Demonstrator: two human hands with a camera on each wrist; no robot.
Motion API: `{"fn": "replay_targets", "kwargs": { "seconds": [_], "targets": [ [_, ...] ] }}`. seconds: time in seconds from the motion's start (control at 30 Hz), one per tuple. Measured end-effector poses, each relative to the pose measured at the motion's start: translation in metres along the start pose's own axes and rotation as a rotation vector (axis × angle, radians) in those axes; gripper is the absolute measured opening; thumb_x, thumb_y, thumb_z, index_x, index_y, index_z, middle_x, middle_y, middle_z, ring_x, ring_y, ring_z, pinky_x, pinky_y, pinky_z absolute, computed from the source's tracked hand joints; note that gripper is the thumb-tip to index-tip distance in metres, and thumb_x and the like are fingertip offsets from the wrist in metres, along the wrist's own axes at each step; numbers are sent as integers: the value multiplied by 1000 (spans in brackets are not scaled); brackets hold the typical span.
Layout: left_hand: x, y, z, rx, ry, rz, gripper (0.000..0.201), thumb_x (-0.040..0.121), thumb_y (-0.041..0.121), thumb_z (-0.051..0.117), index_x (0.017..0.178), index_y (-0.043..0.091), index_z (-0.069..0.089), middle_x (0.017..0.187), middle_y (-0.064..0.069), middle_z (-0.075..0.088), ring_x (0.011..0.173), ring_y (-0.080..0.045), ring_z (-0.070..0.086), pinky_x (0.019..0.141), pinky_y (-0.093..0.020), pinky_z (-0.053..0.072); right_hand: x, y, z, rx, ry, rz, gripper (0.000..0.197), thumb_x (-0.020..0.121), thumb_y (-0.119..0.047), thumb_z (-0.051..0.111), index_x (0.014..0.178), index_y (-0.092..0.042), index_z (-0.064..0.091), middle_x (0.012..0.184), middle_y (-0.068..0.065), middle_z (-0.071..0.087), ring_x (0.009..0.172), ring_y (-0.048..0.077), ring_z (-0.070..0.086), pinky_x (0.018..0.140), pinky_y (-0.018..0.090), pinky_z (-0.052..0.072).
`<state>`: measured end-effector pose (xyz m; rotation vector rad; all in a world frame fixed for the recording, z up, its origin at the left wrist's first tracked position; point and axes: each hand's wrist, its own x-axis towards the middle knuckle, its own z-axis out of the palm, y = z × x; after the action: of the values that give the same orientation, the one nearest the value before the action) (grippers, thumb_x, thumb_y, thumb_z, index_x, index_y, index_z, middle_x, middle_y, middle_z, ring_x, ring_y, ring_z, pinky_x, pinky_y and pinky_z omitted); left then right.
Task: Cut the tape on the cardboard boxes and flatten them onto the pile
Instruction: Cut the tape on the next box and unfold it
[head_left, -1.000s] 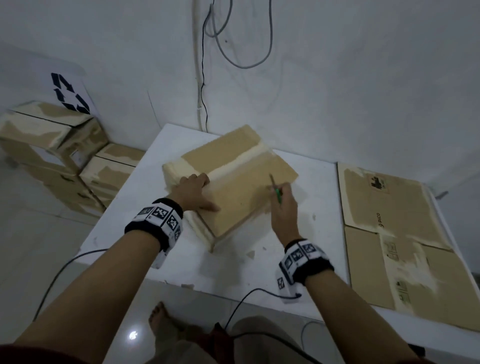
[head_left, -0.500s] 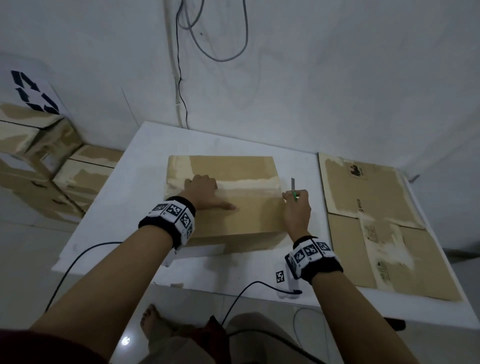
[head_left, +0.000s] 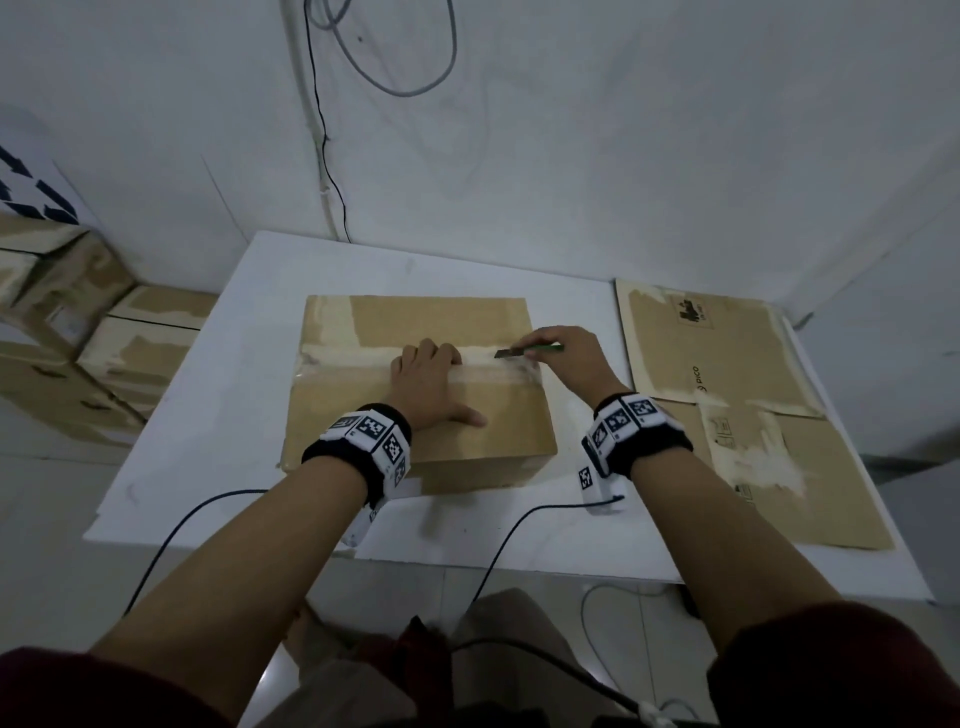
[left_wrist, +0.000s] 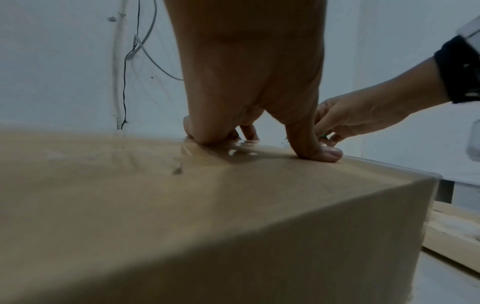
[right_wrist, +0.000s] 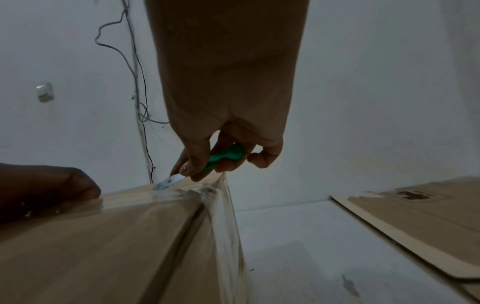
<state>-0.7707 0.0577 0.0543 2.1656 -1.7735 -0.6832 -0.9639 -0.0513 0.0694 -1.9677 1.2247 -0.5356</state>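
Hands (head_left: 431, 382) on box (head_left: 363, 426) — cutter (head_left: 524, 352) at tape (head_left: 343, 358).

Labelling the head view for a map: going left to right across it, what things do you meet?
Stacked boxes on the floor → taped box on the table → left hand → cutter → right hand → flattened cardboard pile.

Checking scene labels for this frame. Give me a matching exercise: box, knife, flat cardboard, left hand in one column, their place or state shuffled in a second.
Things:
1. box
2. knife
3. flat cardboard
4. left hand

Places or states:
A. lies on the table's right side
B. presses on the box top
C. held in the right hand, blade at the tape
D. stands mid-table, still taped

Pairs: 1-D, 2-C, 3-A, 4-B
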Motion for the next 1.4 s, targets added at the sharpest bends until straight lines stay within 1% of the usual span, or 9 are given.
{"fn": "replay_targets", "kwargs": {
  "seconds": [0.2,0.3,0.4,0.63,0.83,0.97,1.13,1.3,1.4],
  "targets": [
    [-4,2,1,31,13,18,87,57,62,80,125,21,44,122,-3,40,116,-26,35,95,-36,26,17,-12,-5,-396,-200,-24,15,85,-25,67,84,-36,76,92,-21,67,100,7,58,96,37,39],
    [-3,0,1,28,16,20,86,57,62,79,124,21,44,123,-3,42,116,-26,35,96,-36,26,16,-6,-18,-552,-199,-30,17,90,-25,63,88,-37,76,91,-21,60,102,11,57,99,41,36],
    [-2,0,1,21,-1,30,84,58,61,79,123,21,44,124,-1,46,116,-25,36,96,-36,25,12,7,-29,-530,-181,-14,15,90,-29,64,87,-39,74,93,-17,62,99,13,58,98,46,41],
    [1,6,0,19,23,53,81,59,54,82,123,21,46,123,2,46,115,-25,35,95,-34,25,0,22,-32,-336,-127,46,20,86,-21,63,81,-37,75,97,-14,70,96,12,63,90,41,51],
    [3,8,0,20,36,88,80,58,51,84,123,22,47,123,3,47,115,-23,34,94,-32,24,-11,35,-38,-208,-109,112,15,85,-23,68,83,-34,78,89,-17,73,94,8,65,89,37,52],
    [11,12,-5,61,-76,54,78,63,61,77,123,21,47,125,1,49,117,-24,37,98,-36,27,-18,36,-32,-210,-50,85,12,87,-24,69,82,-33,76,87,-16,70,82,1,61,71,26,47],
    [18,34,3,135,-96,40,85,61,79,64,123,21,54,125,-2,52,121,-24,41,103,-40,26,-19,44,-21,-153,-7,76,13,86,-25,72,79,-35,76,89,-16,72,92,5,63,83,31,52],
    [23,59,21,42,-104,29,83,60,70,73,124,21,53,126,-4,48,123,-26,37,102,-41,27,-21,39,-26,-199,-10,36,12,86,-25,71,81,-35,74,92,-17,69,94,6,61,79,28,49],
    [23,63,30,8,-68,16,76,60,59,79,123,25,52,125,-3,44,121,-26,34,100,-39,25,-19,38,-30,-198,-26,36,11,86,-24,70,89,-35,72,89,-14,68,86,6,61,76,29,49]
  ]
}}
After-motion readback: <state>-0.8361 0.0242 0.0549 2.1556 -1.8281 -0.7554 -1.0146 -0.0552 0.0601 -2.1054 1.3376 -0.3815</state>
